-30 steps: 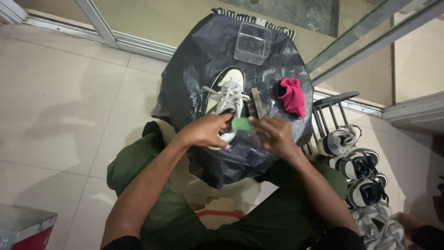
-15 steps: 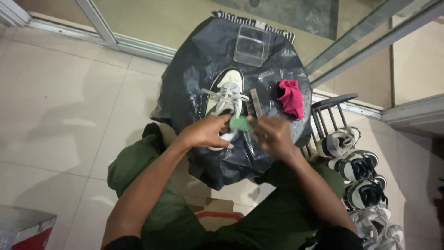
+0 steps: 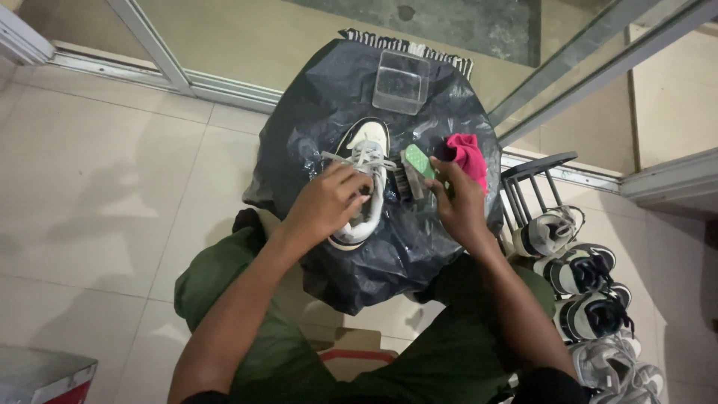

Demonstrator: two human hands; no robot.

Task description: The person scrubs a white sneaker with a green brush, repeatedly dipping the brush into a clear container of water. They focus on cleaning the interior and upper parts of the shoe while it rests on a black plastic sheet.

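Head view, looking straight down: left hand (image 3: 329, 206) curled over the side of a white sneaker (image 3: 365, 179), fingers pressed together and gripping it near the laces, toe pointing away. Right hand (image 3: 458, 203) pinching a green-backed brush (image 3: 413, 170), bristles turned toward the shoe, just beside its right flank and apparently touching it. Pink cloth (image 3: 468, 158) bunched just beyond the right hand, clear plastic box (image 3: 401, 81) at the far edge. All resting on a round tabletop wrapped in black plastic sheeting (image 3: 321, 120), wrinkled and glossy. Risks, judged from this: shoe likely to skid on the slick sheeting if the left grip slackens under a hard stroke; loose laces liable to snag in the bristles; cloth close enough to be knocked off by the right wrist. Around it, pale tiled floor (image 3: 112, 194), glass doors with metal frames (image 3: 172, 71) beyond, a dark rack (image 3: 535, 168) at right, more sneakers (image 3: 580, 269) lined up below it, a box corner (image 3: 41, 378) at lower left. Green trousers under the tabletop.
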